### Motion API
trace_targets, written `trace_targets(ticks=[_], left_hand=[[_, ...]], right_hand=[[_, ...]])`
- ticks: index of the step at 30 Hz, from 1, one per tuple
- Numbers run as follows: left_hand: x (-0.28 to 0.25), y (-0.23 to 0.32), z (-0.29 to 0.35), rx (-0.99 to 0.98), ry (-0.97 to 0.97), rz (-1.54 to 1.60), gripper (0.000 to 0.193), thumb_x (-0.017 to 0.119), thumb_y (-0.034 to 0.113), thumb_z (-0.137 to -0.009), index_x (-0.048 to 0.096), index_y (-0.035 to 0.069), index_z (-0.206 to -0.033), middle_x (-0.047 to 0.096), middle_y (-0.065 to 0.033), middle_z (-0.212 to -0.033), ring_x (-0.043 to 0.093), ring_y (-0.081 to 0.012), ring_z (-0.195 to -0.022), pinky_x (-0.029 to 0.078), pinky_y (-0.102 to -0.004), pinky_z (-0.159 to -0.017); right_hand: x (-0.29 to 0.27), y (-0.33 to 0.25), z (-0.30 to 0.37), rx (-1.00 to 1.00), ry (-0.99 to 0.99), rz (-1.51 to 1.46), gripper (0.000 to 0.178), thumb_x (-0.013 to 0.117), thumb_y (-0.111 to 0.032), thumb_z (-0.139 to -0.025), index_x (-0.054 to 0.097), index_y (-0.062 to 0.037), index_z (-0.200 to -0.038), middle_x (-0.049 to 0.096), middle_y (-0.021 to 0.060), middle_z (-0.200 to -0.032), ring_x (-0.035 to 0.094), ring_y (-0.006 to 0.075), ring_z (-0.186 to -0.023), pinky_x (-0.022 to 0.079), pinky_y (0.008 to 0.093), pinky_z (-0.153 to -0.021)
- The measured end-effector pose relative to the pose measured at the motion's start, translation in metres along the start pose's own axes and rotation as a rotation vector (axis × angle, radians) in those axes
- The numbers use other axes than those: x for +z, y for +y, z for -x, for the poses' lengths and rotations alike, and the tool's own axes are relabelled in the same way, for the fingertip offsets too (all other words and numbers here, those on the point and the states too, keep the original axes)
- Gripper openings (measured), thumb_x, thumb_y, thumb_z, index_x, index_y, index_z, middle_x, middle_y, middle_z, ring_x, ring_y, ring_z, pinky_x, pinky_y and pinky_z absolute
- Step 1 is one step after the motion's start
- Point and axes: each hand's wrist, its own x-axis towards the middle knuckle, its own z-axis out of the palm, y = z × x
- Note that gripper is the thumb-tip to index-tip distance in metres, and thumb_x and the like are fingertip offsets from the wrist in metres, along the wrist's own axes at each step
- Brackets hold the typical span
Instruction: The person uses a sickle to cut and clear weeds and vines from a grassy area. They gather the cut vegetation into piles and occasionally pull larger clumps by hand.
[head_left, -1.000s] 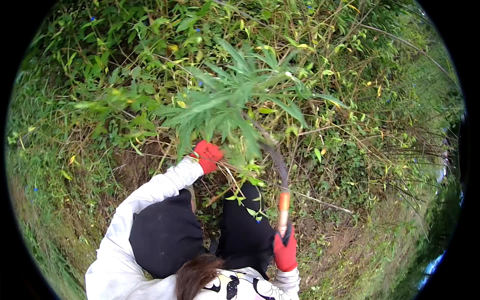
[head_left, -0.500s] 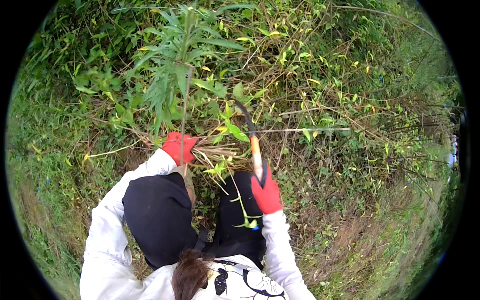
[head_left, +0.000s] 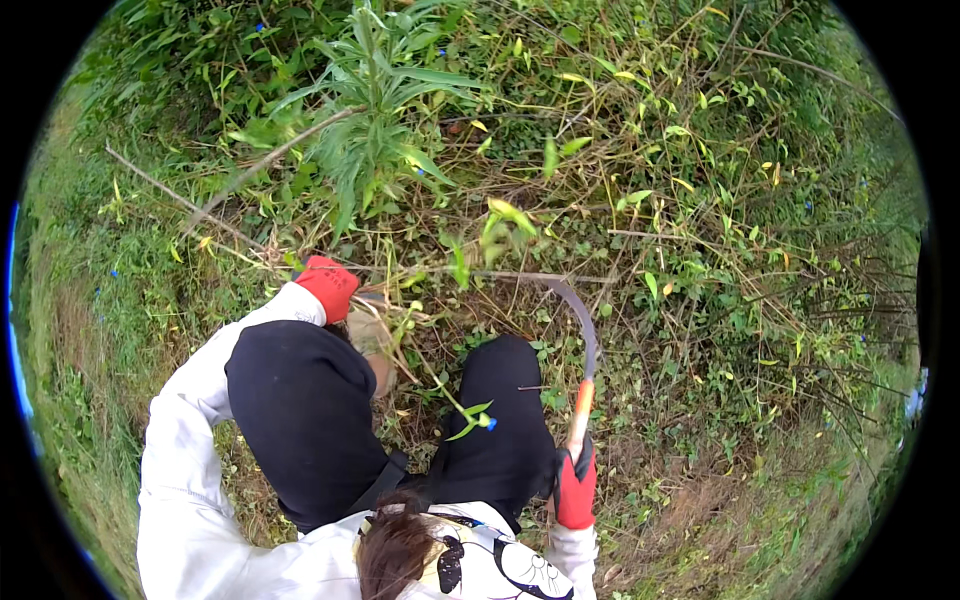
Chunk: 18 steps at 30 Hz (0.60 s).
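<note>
My left hand (head_left: 328,287), in a red glove, is closed round a bunch of plant stems (head_left: 385,340) in front of my left knee. A stalk with a small blue flower (head_left: 488,422) trails from the bunch toward my lap. My right hand (head_left: 576,490), also gloved in red with a dark palm, grips a sickle (head_left: 582,405) by its orange and pale wooden handle. Its curved blade (head_left: 585,325) points away from me and bends to the left at the tip, near a thin dry stalk. Each glove hides part of what it holds.
A tall leafy weed (head_left: 370,130) stands just beyond my left hand. Dense vines and dry stems (head_left: 640,200) spread ahead and to the right. My dark-trousered knees (head_left: 300,410) are close to both hands, and a brown shoe (head_left: 370,340) shows beside the left knee.
My right hand has drawn the sickle back toward my body and to the right. My left hand has shifted slightly left and up with the stems, which now hang differently.
</note>
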Motion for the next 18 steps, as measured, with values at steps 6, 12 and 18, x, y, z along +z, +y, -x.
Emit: trace_targets(ticks=[6, 12, 18], left_hand=[[0.064, -0.044, 0.032, -0.078, -0.05, -0.093, 0.015, 0.065, 0.021, -0.063, 0.069, 0.009, -0.071, 0.068, -0.0124, -0.074, 0.066, -0.0328, -0.074, 0.048, -0.0459, -0.071], [0.081, -0.047, 0.034, 0.11, 0.205, -0.054, 0.011, 0.066, 0.018, -0.061, 0.063, 0.01, -0.067, 0.064, -0.0119, -0.07, 0.063, -0.034, -0.071, 0.047, -0.0453, -0.07], [0.108, -0.049, 0.021, 0.209, 0.239, -0.021, 0.017, 0.063, 0.018, -0.07, 0.065, 0.007, -0.084, 0.061, -0.0112, -0.072, 0.062, -0.0334, -0.072, 0.046, -0.0463, -0.071]], right_hand=[[0.074, -0.021, -0.093, 0.086, -0.209, 0.094, 0.041, 0.055, -0.022, -0.097, 0.04, -0.0112, -0.133, 0.052, 0.0015, -0.069, 0.048, 0.0102, -0.044, 0.039, 0.0243, -0.04], [0.152, 0.008, -0.195, -0.09, -0.241, 0.148, 0.021, 0.054, -0.028, -0.099, 0.046, -0.0095, -0.105, 0.054, 0.004, -0.065, 0.05, 0.0144, -0.043, 0.041, 0.0289, -0.039], [0.189, 0.045, -0.18, 0.054, -0.456, 0.658, 0.053, 0.06, -0.035, -0.092, 0.046, -0.0023, -0.13, 0.066, 0.0167, -0.09, 0.066, 0.0257, -0.082, 0.051, 0.0356, -0.072]])
